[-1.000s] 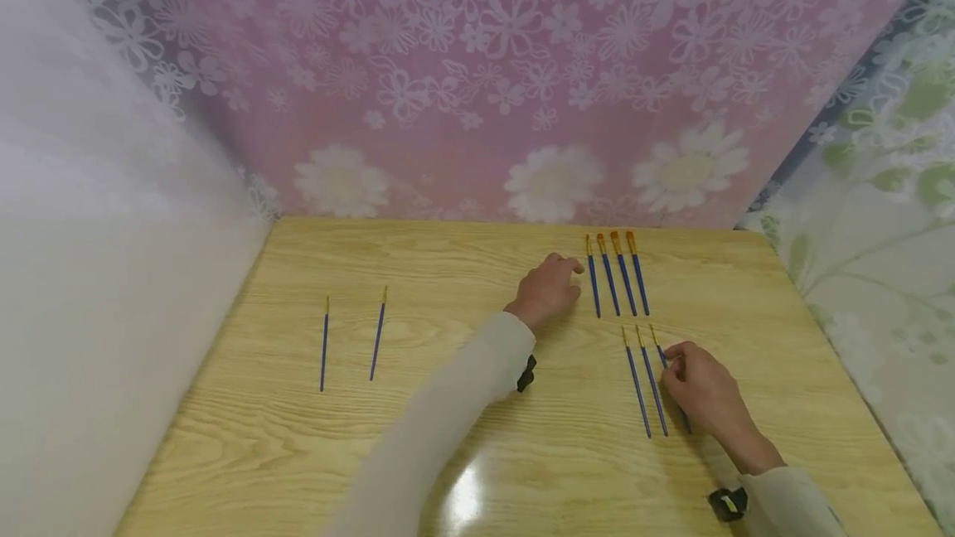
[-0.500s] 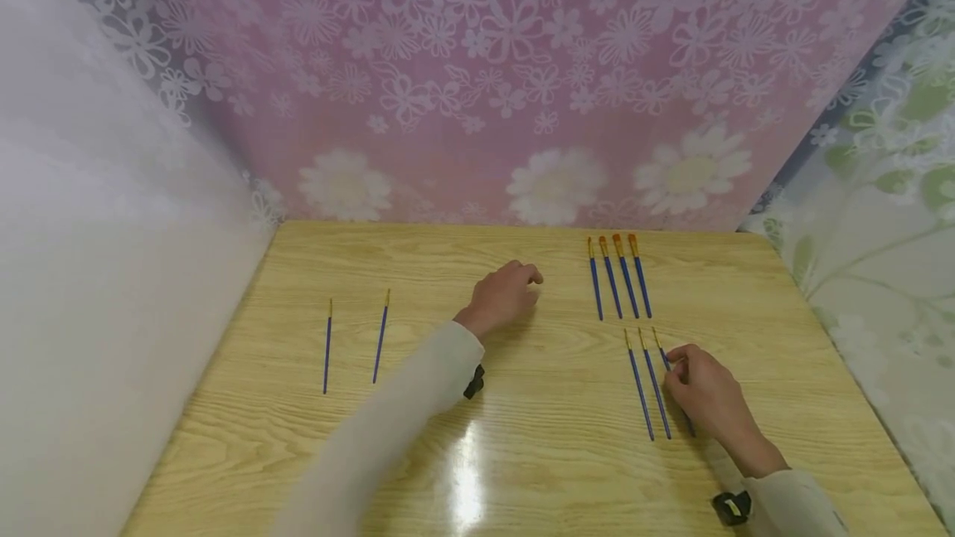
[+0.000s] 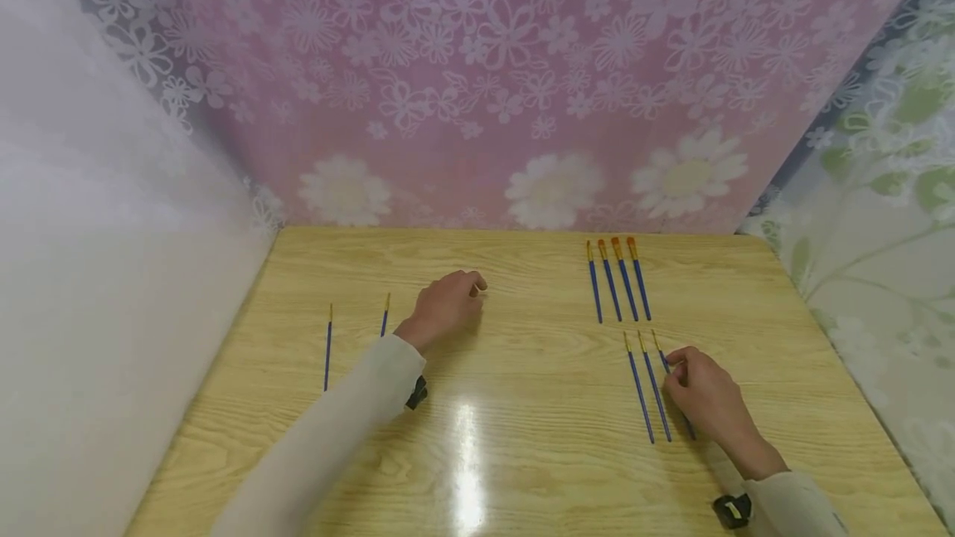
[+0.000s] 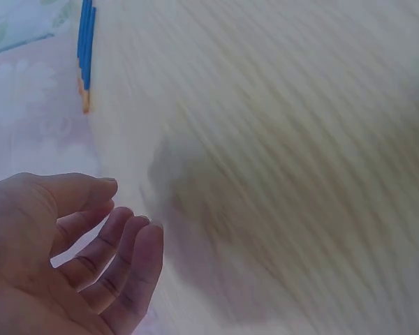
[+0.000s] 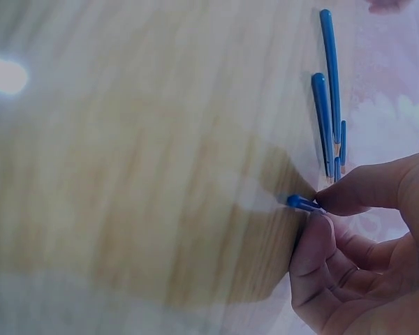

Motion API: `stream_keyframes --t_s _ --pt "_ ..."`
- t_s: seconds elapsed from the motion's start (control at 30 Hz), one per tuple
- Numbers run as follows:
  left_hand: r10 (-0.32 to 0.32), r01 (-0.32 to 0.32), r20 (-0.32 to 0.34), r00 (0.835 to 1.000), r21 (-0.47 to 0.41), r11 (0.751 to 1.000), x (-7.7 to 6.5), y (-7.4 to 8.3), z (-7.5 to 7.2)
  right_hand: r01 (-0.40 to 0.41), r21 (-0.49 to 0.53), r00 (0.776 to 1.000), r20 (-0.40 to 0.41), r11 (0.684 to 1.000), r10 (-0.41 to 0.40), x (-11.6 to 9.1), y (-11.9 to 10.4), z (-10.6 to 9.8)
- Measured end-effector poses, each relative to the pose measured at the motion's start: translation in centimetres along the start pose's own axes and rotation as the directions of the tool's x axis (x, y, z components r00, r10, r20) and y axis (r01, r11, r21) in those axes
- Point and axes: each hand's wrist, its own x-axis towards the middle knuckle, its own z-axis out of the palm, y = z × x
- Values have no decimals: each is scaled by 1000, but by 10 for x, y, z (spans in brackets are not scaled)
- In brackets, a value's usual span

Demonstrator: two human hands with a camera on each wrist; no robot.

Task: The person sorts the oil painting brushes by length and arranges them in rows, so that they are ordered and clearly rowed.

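Note:
My right hand (image 3: 707, 394) pinches the rightmost thin paintbrush (image 3: 660, 346) of a lower row of three, between thumb and fingertips. In the right wrist view the blue handle end of that paintbrush (image 5: 304, 202) pokes out from the pinch. Two more thin paintbrushes (image 3: 640, 400) lie just left of it. My left hand (image 3: 448, 305) hovers above the table with loosely bent fingers and nothing in them; the left wrist view shows the left hand (image 4: 91, 251) with a gap between thumb and fingers. Beneath its forearm, a thin paintbrush (image 3: 385, 313) is partly covered by the sleeve.
Another thin paintbrush (image 3: 328, 350) lies at the left. Several wider blue paintbrushes with orange bristles (image 3: 622, 280) form a row at the back right. The wood-grain table (image 3: 537, 404) meets a pink flowered backdrop (image 3: 462, 106), with a pale wall on each side.
My left hand has moved left, away from the wider paintbrushes toward the thin ones, and its sleeve now overlaps one. The right hand stays in place with its pinch.

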Motion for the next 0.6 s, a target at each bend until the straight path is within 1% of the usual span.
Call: stream_keyframes --t_s 0.13,0.27,0.43,0.6 --pt "-29 29 -11 1000 24 999 -10 -19 -6 -12 -3 1000 7 1000 12 1 0 0" --pt "-44 46 -31 999 40 998 -23 -37 -14 -20 -10 1000 12 1000 21 1 1 1" --pt "-91 93 -55 994 31 995 -39 -54 -25 -15 -15 1000 8 1000 15 2 0 1" --pt "-126 128 -58 990 33 991 -50 -74 -33 -13 -22 1000 5 1000 13 1 -2 1"
